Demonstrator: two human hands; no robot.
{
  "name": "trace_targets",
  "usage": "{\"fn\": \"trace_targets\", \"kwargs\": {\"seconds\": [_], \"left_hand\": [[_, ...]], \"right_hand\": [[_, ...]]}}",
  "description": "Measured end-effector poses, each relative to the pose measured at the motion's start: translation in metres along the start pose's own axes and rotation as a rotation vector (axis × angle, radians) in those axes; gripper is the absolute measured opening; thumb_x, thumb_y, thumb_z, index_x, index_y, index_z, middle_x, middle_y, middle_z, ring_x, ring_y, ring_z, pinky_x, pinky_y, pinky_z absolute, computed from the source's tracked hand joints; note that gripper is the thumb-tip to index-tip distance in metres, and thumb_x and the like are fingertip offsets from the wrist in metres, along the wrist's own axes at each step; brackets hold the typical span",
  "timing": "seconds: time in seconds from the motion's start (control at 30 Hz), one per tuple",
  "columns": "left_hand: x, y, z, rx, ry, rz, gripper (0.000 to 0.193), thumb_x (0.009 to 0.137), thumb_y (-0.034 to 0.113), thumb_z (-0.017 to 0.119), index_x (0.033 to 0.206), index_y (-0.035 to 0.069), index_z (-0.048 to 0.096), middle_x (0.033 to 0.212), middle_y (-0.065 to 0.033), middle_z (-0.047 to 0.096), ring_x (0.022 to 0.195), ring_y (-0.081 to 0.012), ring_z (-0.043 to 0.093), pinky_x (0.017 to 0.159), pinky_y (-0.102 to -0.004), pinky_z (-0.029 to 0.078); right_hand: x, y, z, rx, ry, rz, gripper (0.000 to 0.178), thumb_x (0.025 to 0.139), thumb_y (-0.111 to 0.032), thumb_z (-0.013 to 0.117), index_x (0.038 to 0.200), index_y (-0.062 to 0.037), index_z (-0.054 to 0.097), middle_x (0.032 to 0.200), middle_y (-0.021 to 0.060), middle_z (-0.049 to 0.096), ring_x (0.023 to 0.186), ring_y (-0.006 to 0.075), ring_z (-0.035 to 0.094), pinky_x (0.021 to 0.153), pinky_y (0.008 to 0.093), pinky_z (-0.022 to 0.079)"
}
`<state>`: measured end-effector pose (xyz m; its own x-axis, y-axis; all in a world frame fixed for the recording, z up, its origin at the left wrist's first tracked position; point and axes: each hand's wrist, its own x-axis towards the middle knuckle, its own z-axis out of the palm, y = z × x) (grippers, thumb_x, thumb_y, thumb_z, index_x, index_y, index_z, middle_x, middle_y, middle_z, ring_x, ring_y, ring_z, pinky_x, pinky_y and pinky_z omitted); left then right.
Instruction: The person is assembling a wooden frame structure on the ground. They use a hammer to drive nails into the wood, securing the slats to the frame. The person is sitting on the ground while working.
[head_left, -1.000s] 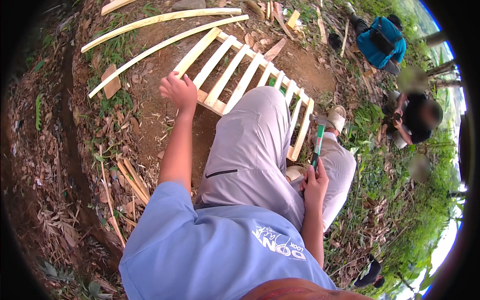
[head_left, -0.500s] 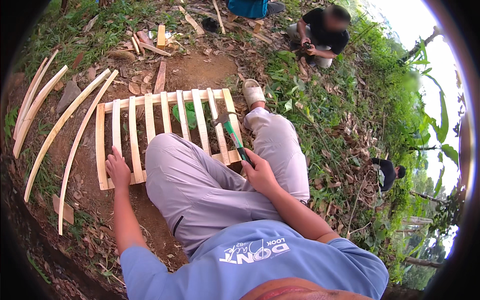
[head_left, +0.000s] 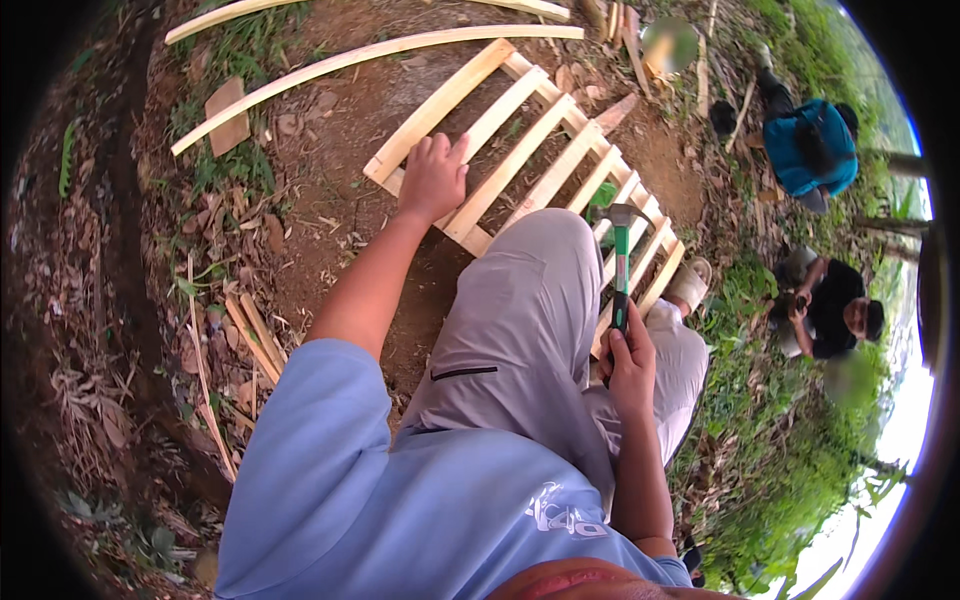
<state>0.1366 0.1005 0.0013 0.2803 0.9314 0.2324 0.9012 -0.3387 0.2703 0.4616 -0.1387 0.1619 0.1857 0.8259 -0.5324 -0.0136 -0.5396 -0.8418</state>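
A slatted wooden frame (head_left: 437,108) of pale wood lies on the dirt in front of me, its slats nailed across two rails. My left hand (head_left: 435,182) is at the near end of the second wooden slat (head_left: 508,112) from the left, fingers bent round it; the fingertips are partly hidden. In my right hand (head_left: 630,368) is a claw hammer (head_left: 621,262) with a green and black handle, held upright by the grip. Its metal head is above the right part of the frame. My bent knee covers some of the near rail.
Long curved wooden strips (head_left: 375,48) lie beyond the frame to the left. Short wood offcuts (head_left: 256,335) are on the ground by my left elbow. A person in black (head_left: 838,308) crouches at the right, and another person carries a blue bag (head_left: 808,150) further back.
My view has swung to the left, so the frame appears turned and further right. The hammer stays in my right hand. My left hand's fingers, stretched along the slat before, are now more bent.
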Motion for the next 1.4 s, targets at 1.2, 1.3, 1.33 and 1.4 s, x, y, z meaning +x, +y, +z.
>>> {"fn": "trace_targets", "kwargs": {"seconds": [1.2,1.3,1.33,1.4], "left_hand": [[-0.012,-0.006,0.021,0.114,-0.156,0.192,0.025,0.101,0.02,0.056,0.097,0.015,0.08,0.118,-0.0017,0.076,0.118,-0.0172,0.066,0.113,-0.0355,0.044],[-0.016,-0.007,0.005,0.242,-0.084,0.284,0.024,0.1,0.022,0.057,0.098,0.015,0.08,0.121,-0.0011,0.074,0.124,-0.0145,0.063,0.112,-0.0357,0.045],[-0.014,-0.003,0.006,0.228,-0.128,0.252,0.024,0.1,0.022,0.057,0.1,0.014,0.079,0.12,-0.0021,0.074,0.127,-0.016,0.062,0.113,-0.0365,0.045],[-0.014,-0.003,0.021,0.079,-0.161,0.179,0.025,0.101,0.021,0.056,0.104,0.012,0.078,0.119,-0.0049,0.074,0.133,-0.0197,0.06,0.115,-0.0384,0.044]], "right_hand": [[0.116,-0.141,0.246,-0.935,-0.312,-0.848,0.046,0.105,-0.003,0.059,0.151,-0.0058,0.058,0.076,0.0274,0.069,0.069,0.0433,0.074,0.062,0.0477,0.055],[0.099,-0.161,0.256,-0.806,-0.215,-0.992,0.046,0.106,-0.003,0.059,0.151,0.0008,0.054,0.078,0.028,0.07,0.07,0.0411,0.076,0.061,0.0451,0.055],[0.102,-0.155,0.256,-0.798,-0.22,-1.009,0.047,0.105,-0.003,0.059,0.152,0.0004,0.053,0.079,0.0284,0.07,0.071,0.0421,0.076,0.061,0.047,0.056],[0.115,-0.123,0.25,-0.784,-0.223,-1.043,0.049,0.104,-0.001,0.057,0.153,-0.0005,0.051,0.082,0.029,0.071,0.073,0.0441,0.075,0.062,0.0507,0.056]]}}
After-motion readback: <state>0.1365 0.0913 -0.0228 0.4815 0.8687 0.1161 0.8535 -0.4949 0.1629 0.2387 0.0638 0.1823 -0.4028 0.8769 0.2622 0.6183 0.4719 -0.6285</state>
